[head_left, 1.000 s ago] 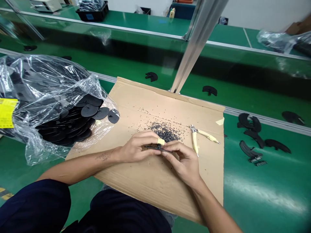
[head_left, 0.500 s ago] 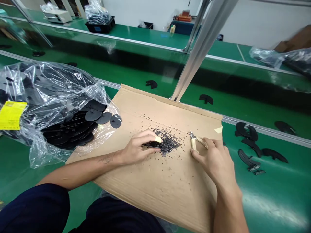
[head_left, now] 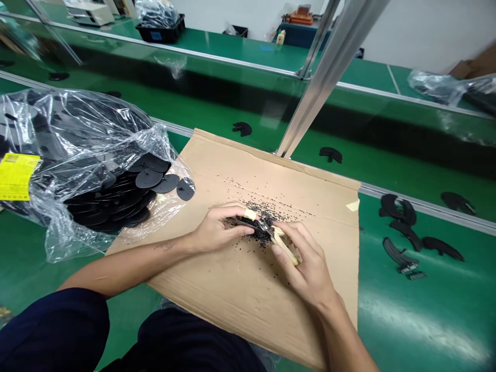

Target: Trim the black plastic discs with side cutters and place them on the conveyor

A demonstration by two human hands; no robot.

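My left hand (head_left: 222, 225) pinches a thin black plastic part (head_left: 242, 222) between thumb and a taped forefinger. My right hand (head_left: 304, 258) is wrapped round the pale yellow handles of nippers (head_left: 284, 248), whose metal jaws meet the part's right edge. Whether the jaws are fully closed is too small to tell. Below both hands, a heap of tiny black plastic scraps (head_left: 263, 238) lies spread on a cardboard sheet (head_left: 240, 289). To the left, flat black discs (head_left: 149, 178) spill from a clear plastic bag (head_left: 77, 124).
A metal post (head_left: 306, 108) rises behind the cardboard. Several curved black parts (head_left: 442, 247) lie on the green bench (head_left: 426, 310) to the right, and others behind the post. A yellow label (head_left: 17, 176) is on the bag. A black bin (head_left: 160, 32) stands on the back shelf.
My right hand has moved left with the nippers, bringing their jaws from apart to the black part in my left hand. My left hand has stayed near the same place.
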